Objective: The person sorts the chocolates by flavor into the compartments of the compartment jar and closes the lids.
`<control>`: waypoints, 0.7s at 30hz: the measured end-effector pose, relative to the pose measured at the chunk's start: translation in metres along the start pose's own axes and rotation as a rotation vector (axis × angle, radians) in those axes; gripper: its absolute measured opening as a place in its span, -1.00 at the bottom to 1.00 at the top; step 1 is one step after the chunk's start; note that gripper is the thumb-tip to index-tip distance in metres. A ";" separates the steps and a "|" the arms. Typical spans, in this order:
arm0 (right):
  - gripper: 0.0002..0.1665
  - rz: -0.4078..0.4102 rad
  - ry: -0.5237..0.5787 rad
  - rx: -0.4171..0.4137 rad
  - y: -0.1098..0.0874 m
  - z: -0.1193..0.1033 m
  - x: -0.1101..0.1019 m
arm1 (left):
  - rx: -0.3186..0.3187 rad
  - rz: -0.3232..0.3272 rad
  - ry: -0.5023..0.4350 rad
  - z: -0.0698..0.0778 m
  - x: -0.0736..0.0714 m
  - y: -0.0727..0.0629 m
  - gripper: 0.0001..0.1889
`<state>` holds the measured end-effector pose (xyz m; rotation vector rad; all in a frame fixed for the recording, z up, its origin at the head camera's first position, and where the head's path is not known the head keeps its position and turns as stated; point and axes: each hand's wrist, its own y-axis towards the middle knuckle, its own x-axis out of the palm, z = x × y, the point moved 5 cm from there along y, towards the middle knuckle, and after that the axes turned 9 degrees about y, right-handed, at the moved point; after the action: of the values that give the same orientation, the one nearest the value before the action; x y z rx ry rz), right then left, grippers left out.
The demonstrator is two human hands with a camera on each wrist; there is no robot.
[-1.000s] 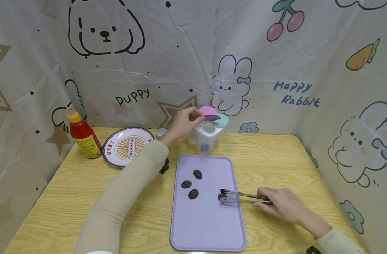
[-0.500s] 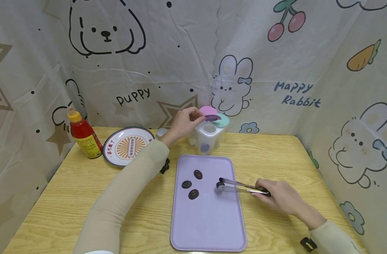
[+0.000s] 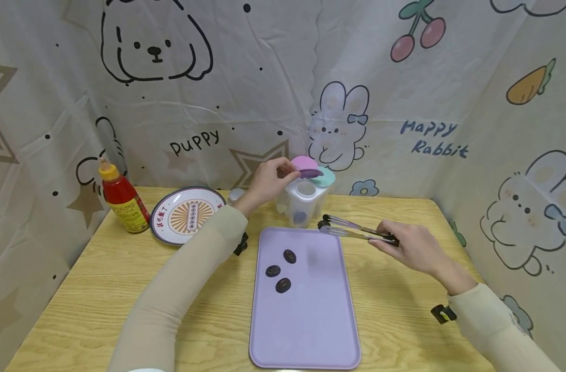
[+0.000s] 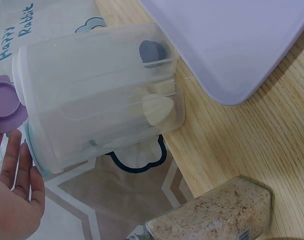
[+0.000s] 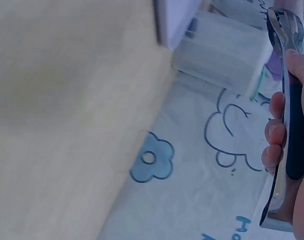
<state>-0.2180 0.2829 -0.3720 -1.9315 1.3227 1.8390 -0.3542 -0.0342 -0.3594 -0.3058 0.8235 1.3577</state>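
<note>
At the back of the table stands a clear multi-compartment container [image 3: 301,206] with coloured flip lids. My left hand [image 3: 266,182] pinches its raised purple lid [image 4: 4,100], and the round opening below shows. Through the wall, the left wrist view shows a dark blue piece [image 4: 152,53] and a cream piece [image 4: 158,110] at the bottom. My right hand [image 3: 415,248] grips metal tongs [image 3: 357,230], their tips above the far edge of the lilac tray [image 3: 306,330]. A small dark oval piece [image 3: 324,225] is between the tips. Three similar dark oval pieces [image 3: 283,285] lie on the tray.
On the left stand a red sauce bottle [image 3: 125,199] with a yellow cap and a patterned plate [image 3: 171,206]. A jar [image 4: 217,212] of grainy contents is beside the container, mostly behind my left arm. Printed cloth [image 3: 264,103] hangs behind the table.
My right hand has raised the tongs with the dark oval piece off the tray and moved them away from me, toward the container. The left hand has stayed at the purple lid.
</note>
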 end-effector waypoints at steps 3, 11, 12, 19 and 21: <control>-0.70 0.013 -0.019 -0.004 0.014 0.004 -0.005 | -0.002 -0.002 0.004 0.000 0.000 0.000 -0.80; -0.74 -0.008 -0.041 0.034 0.051 0.010 -0.012 | 0.001 0.005 0.007 -0.001 0.000 -0.001 -0.80; -0.75 -0.010 -0.036 0.039 0.055 0.011 -0.013 | 0.002 0.005 0.006 -0.001 0.000 -0.001 -0.81; -0.77 -0.052 -0.024 0.101 0.079 0.019 -0.013 | 0.021 0.002 0.001 -0.002 0.001 0.000 -0.81; -0.77 -0.069 -0.023 0.115 0.083 0.020 -0.012 | 0.028 0.002 0.002 -0.001 0.001 0.000 -0.81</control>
<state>-0.2871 0.2521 -0.3299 -1.8681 1.3067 1.7096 -0.3551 -0.0341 -0.3612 -0.2840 0.8437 1.3470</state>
